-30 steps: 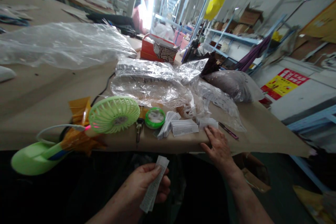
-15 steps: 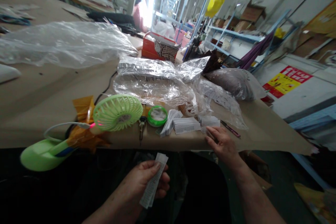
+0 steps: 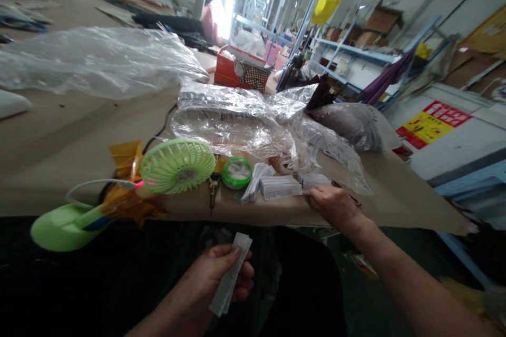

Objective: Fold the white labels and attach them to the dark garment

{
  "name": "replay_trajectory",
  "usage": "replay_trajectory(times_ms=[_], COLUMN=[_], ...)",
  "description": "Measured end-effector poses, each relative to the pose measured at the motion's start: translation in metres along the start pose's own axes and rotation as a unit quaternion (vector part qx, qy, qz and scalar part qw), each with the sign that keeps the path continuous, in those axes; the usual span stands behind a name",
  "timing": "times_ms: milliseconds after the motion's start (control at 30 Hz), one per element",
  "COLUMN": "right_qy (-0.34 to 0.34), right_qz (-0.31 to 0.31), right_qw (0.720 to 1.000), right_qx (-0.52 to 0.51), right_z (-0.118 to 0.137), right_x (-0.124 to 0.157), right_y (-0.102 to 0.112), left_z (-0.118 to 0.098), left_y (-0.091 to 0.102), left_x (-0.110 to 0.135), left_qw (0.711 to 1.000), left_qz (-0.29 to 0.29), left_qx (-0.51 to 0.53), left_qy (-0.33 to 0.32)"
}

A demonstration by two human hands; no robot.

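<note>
On the far left, a lime-green handheld fan (image 3: 177,166) lies on the counter (image 3: 79,158), its handle (image 3: 59,230) jutting past the edge and amber tape (image 3: 124,160) bunched around its neck. Moving right, a small key (image 3: 214,188) sits just beside a green-rimmed ring (image 3: 237,172). Then the paper slips: a folded bundle (image 3: 255,184), a flat printed stack (image 3: 280,188) and a third stack (image 3: 314,181), all in a row along the counter's edge, with crumpled clear plastic bags (image 3: 233,126) heaped behind them. Below the edge, the left hand (image 3: 225,276) is closed, pinching a narrow printed paper strip (image 3: 231,274) between thumb and fingers, well off the counter. Far right, the right hand (image 3: 336,209) rests loosely curled at the edge, empty, just beside that third stack, a dark pen (image 3: 350,199) partly hidden behind it.
</note>
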State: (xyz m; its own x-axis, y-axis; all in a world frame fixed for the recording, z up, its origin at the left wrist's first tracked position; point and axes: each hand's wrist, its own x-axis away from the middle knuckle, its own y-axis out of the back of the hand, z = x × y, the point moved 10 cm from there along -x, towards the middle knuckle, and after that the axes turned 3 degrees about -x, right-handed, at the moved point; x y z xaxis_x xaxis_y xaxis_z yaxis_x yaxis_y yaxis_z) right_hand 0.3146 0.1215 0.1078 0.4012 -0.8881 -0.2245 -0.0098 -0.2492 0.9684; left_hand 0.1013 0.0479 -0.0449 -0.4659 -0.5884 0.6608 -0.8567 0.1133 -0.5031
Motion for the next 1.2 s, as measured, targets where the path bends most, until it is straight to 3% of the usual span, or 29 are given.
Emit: replay_trajectory(times_ms=[167,233,300,433,533,700,900,1200], right_qy=[-0.087,-0.127,-0.123,0.042,0.106,0.126,0.146,0.124], right_qz=[-0.133,-0.225,-0.280,-0.214,-0.174,-0.155,-0.138,-0.120], right_qw=[0.986,0.959,0.927,0.930,0.936,0.936,0.933,0.939], right_qx=[-0.046,-0.114,-0.217,-0.297,-0.288,-0.290,-0.299,-0.297], right_z=[-0.005,0.008,0.039,0.145,0.190,0.200,0.208,0.212], right_x=[0.028,0.044,0.053,0.039,0.029,0.024,0.025,0.024], right_y=[0.032,0.047,0.050,0.034,0.020,0.007,0.007,0.005], left_z=[-0.001,-0.004,-0.007,-0.017,-0.029,-0.025,-0.022,-0.020], left_y=[-0.003,-0.008,-0.014,-0.026,-0.025,-0.006,0.003,0.000], left_x=[0.001,0.005,0.011,0.020,0.022,0.021,0.018,0.018], left_qw=[1.000,1.000,1.000,0.998,0.991,0.985,0.983,0.985], left_qz=[0.013,0.016,0.016,0.036,0.047,0.002,-0.025,-0.001], left_qx=[0.000,0.003,0.004,0.052,0.112,0.167,0.170,0.162], left_qy=[0.004,0.004,0.006,-0.010,-0.053,-0.053,-0.058,-0.065])
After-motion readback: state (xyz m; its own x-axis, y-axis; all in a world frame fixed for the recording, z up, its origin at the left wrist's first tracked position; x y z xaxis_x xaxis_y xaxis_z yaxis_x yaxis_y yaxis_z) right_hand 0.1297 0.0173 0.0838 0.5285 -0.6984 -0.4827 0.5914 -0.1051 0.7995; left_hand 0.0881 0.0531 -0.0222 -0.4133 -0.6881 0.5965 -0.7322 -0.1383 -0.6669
